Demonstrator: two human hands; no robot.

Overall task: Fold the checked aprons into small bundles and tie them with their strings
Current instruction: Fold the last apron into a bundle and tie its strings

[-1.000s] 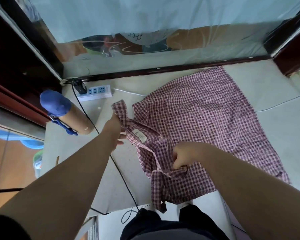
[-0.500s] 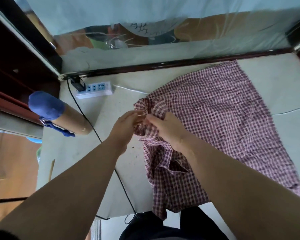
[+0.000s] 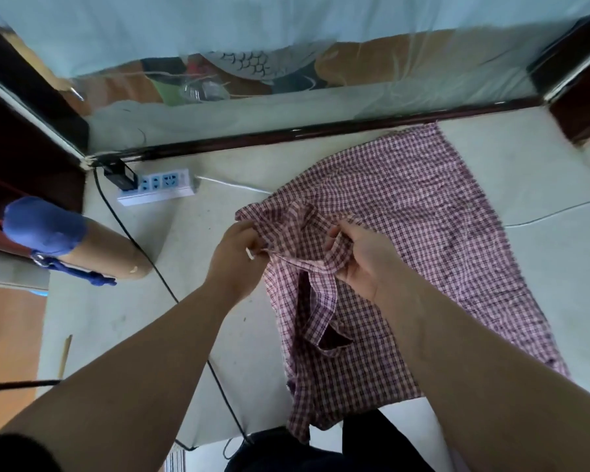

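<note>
The left hand (image 3: 239, 257) pinches the near edge of the red checked apron (image 3: 423, 233), which spreads beyond both hands. Just beside it, the right hand (image 3: 361, 257) grips the apron's strap (image 3: 338, 248)

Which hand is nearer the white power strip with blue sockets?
Left. The left hand grips the red checked apron's edge, right of the white power strip; the right hand grips fabric farther right.
</note>
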